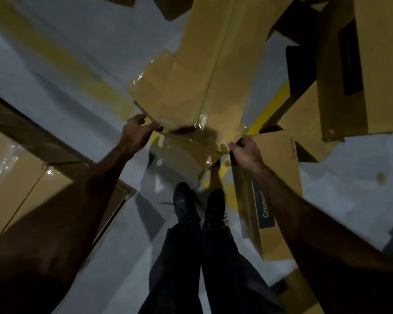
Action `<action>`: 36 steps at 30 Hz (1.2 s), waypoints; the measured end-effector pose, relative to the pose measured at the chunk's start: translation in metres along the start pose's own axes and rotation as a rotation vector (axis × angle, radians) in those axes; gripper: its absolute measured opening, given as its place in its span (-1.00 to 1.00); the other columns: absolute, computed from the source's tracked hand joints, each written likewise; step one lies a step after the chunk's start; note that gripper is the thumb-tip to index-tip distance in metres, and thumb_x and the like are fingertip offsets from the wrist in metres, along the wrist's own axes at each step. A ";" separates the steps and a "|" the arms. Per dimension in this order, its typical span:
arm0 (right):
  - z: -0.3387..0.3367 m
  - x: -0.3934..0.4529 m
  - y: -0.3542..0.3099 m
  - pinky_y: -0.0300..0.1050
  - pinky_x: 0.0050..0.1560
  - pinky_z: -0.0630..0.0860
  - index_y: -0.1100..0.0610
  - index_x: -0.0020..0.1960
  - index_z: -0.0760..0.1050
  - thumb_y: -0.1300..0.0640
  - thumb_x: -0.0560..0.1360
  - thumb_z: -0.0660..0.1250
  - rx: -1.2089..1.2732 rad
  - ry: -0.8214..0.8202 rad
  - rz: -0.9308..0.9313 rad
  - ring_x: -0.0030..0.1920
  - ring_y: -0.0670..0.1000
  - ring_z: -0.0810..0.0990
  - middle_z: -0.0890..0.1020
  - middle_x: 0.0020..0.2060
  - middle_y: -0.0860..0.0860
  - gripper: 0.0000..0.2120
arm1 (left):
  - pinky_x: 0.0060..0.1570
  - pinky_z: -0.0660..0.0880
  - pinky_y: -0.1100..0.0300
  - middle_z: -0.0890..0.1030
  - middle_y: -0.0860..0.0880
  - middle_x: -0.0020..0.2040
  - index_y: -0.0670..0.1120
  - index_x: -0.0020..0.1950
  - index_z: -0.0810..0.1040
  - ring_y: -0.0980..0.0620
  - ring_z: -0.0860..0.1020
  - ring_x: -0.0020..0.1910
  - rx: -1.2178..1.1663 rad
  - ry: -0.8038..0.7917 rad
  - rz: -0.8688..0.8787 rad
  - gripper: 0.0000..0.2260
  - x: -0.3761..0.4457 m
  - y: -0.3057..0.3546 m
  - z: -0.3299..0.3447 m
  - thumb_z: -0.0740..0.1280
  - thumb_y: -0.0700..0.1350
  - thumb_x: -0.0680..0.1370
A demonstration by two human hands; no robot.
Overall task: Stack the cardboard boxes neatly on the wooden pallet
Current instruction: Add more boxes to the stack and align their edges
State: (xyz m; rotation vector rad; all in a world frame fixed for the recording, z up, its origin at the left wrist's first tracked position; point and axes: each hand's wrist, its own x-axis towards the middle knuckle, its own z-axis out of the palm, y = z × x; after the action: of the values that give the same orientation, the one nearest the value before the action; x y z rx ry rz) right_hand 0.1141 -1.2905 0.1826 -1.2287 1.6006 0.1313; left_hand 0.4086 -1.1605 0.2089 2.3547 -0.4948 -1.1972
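A long taped cardboard box [191,87] lies in front of me on the grey floor, its near end toward my feet. My left hand [136,132] pinches the box's near left corner with thumb and fingers. At the near right corner, my right hand [245,150] curls its fingers round the edge. No wooden pallet is clearly visible; the picture is dim and blurred.
Taped boxes [21,177] stand close at my left. A flat box with a dark label [277,177] lies under my right arm, and more boxes [372,75] pile up at the upper right. A yellow floor line [272,109] runs under the box. My shoes [197,205] stand on the grey floor.
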 end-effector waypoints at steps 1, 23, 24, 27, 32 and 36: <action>0.010 0.018 0.007 0.13 0.42 0.48 0.05 0.53 0.42 -0.41 0.25 0.38 0.041 -0.005 0.013 0.39 0.18 0.56 0.59 0.40 0.05 -0.04 | 0.37 0.44 -0.04 0.50 -0.22 0.50 -0.22 0.56 0.42 -0.20 0.48 0.46 -0.033 -0.018 -0.008 -0.15 0.016 -0.004 0.007 0.46 0.32 0.45; -0.068 -0.162 -0.117 -0.09 0.16 0.33 0.02 0.57 0.28 -0.16 0.64 0.34 0.423 0.242 -0.150 0.26 -0.02 0.39 0.42 0.40 -0.01 -0.41 | -0.22 0.54 0.11 0.62 -0.08 0.01 -0.19 0.18 0.60 -0.08 0.60 -0.03 -0.586 0.255 -0.087 -0.59 -0.152 0.124 -0.055 0.42 0.13 0.55; -0.074 -0.179 -0.125 -0.07 0.12 0.35 0.02 0.54 0.31 -0.17 0.64 0.34 0.423 0.237 -0.168 0.20 -0.02 0.40 0.44 0.33 -0.03 -0.44 | -0.23 0.55 0.09 0.64 -0.11 0.06 -0.17 0.20 0.59 -0.11 0.62 0.01 -0.588 0.272 -0.109 -0.54 -0.172 0.129 -0.065 0.42 0.18 0.52; -0.084 -0.217 -0.139 0.01 0.11 0.45 0.05 0.42 0.42 -0.25 0.59 0.34 0.374 0.225 -0.213 0.16 0.10 0.51 0.53 0.27 0.01 -0.47 | -0.26 0.57 0.01 0.64 -0.11 -0.02 -0.12 0.07 0.58 -0.15 0.63 -0.05 -0.560 0.323 -0.122 -0.56 -0.227 0.131 -0.088 0.38 0.26 0.51; -0.068 -0.269 -0.170 0.12 0.20 0.54 0.04 0.44 0.45 -0.32 0.56 0.29 0.184 0.194 -0.216 0.20 0.19 0.54 0.57 0.29 0.10 -0.40 | 0.05 0.65 -0.17 0.68 -0.10 -0.03 -0.04 0.01 0.61 -0.17 0.64 -0.05 -0.577 0.427 -0.238 -0.50 -0.287 0.097 -0.121 0.30 0.37 0.41; -0.030 -0.296 -0.209 0.09 0.26 0.50 0.07 0.50 0.43 -0.32 0.55 0.32 0.069 0.113 -0.289 0.30 0.21 0.53 0.56 0.37 0.13 -0.34 | 0.09 0.63 -0.11 0.68 -0.10 -0.05 -0.07 -0.03 0.63 -0.14 0.63 -0.05 -0.662 0.539 -0.332 -0.57 -0.313 0.067 -0.162 0.32 0.29 0.45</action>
State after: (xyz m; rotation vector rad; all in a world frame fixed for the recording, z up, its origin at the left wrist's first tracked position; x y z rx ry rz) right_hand 0.2230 -1.2189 0.5225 -1.4188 1.4915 -0.1774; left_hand 0.3590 -1.0226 0.5366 2.0637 0.4278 -0.6437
